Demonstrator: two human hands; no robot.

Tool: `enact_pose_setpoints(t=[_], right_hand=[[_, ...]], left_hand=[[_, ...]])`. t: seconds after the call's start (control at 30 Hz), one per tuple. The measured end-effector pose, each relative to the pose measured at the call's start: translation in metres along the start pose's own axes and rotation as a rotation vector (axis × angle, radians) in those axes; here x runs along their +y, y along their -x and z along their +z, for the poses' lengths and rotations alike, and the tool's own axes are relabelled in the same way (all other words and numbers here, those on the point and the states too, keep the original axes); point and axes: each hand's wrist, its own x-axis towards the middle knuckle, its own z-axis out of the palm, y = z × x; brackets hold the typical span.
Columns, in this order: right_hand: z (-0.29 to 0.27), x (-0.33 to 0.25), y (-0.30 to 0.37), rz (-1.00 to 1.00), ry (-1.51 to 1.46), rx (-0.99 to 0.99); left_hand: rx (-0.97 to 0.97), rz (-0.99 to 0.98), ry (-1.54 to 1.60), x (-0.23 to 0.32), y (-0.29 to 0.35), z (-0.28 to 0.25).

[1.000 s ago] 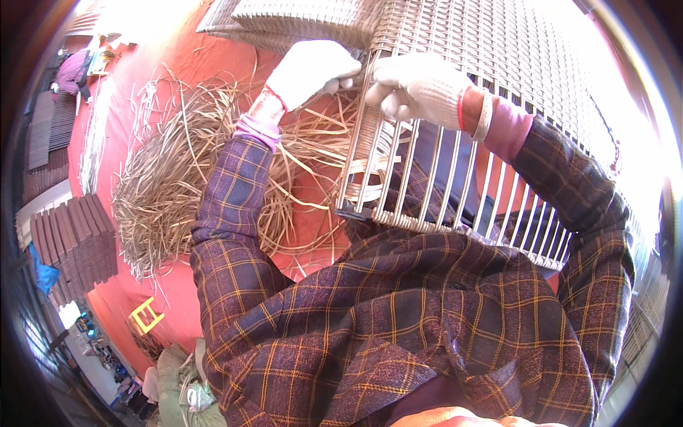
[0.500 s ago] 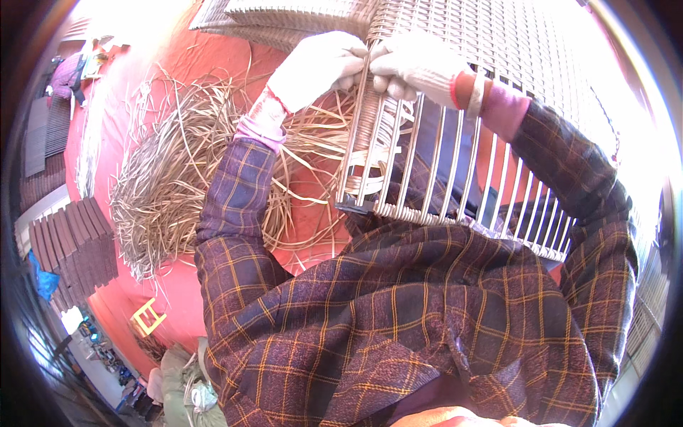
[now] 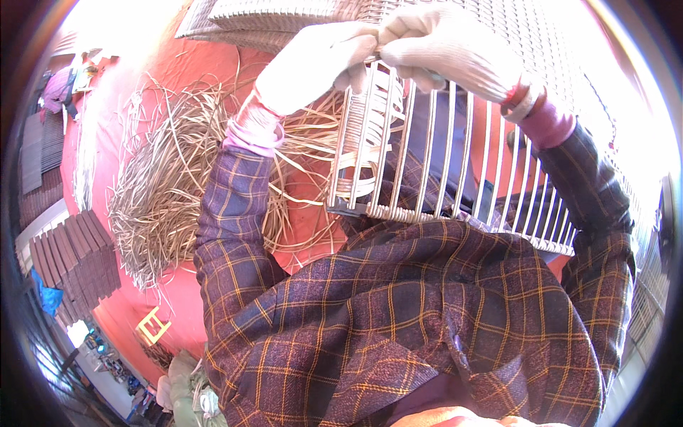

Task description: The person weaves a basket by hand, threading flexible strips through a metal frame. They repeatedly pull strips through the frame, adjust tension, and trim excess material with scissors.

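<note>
Both my hands wear white knit gloves and meet at the edge of a wicker furniture piece, part woven panel [image 3: 530, 50], part bare lengthwise strands [image 3: 449, 153]. My left hand [image 3: 313, 67] has thumb and fingers pinched together where the weave meets the strands, apparently on a weaving strip. My right hand [image 3: 448, 53] is closed beside it, fingertips nearly touching the left ones. What lies between the fingertips is mostly hidden. Below them runs the wrapped corner edge [image 3: 364, 128], with light strips looped around it. The strands end at a wrapped bar [image 3: 405, 213] close to my body.
A large loose bundle of tan strips [image 3: 167, 192] lies on the red floor [image 3: 299, 260] to the left. Another woven piece [image 3: 277, 25] stands at the far side. Stacked brown slats [image 3: 75, 260] and a small yellow frame [image 3: 153, 326] are at the left.
My right hand has turned and moved up and right, its wrist lifting farther from the strands. My left hand has risen slightly. The wicker piece shifted a little to the left in view.
</note>
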Motion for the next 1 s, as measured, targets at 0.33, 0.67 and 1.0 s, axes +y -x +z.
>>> enact_pose_setpoints(t=[0.33,0.67,1.0], right_hand=[[0.026,0.067,0.004,0.027,-0.156,0.054],[0.018,0.069,-0.013,0.087,-0.120,0.011],[0.006,0.056,0.059,0.090,-0.212,0.135]], left_hand=[[0.079,0.591,-1.004,-0.027,-0.013,0.034],[0.218,0.865,-0.907,-0.026,-0.006,0.032],[-0.151,0.276,-0.333,0.009,-0.010,0.040]])
